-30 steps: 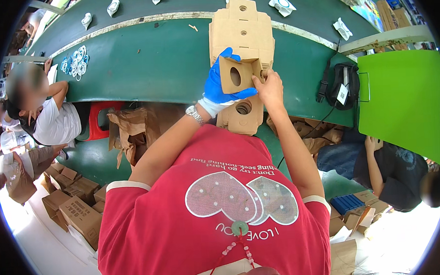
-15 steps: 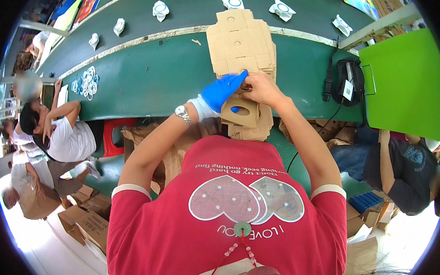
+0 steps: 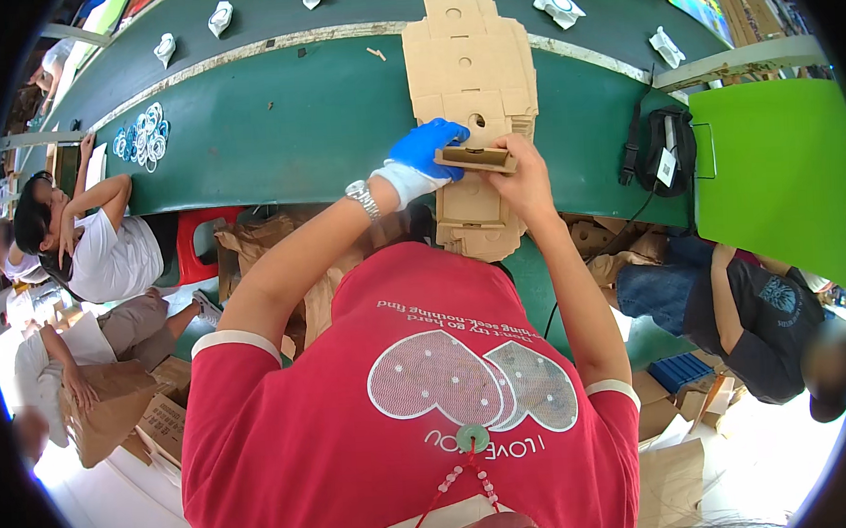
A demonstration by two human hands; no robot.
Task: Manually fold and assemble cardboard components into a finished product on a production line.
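My left hand (image 3: 425, 155), in a blue glove with a watch at the wrist, grips the left end of a small folded cardboard box piece (image 3: 476, 159). My bare right hand (image 3: 527, 177) holds its right end, thumb and fingers closed on it. The piece is turned so that a narrow folded side with a slot shows. Beneath and beyond it lies a stack of flat brown box blanks (image 3: 468, 69) with round punched marks. More cardboard (image 3: 473, 210) lies between my forearms at the table's near edge. Some of the left fingertips are hidden behind the piece.
A pile of blue and white rings (image 3: 142, 138) lies on the green table (image 3: 276, 138) at left. White wrapped items (image 3: 559, 6) sit on the dark belt (image 3: 365, 7) beyond. A black bag (image 3: 668, 149) and bright green panel (image 3: 768, 173) stand right. People sit on both sides.
The cardboard piece with an oval hole was tilted low against the stack; now it is turned, showing its narrow folded side, with a hand at each end. The view has shifted slightly.
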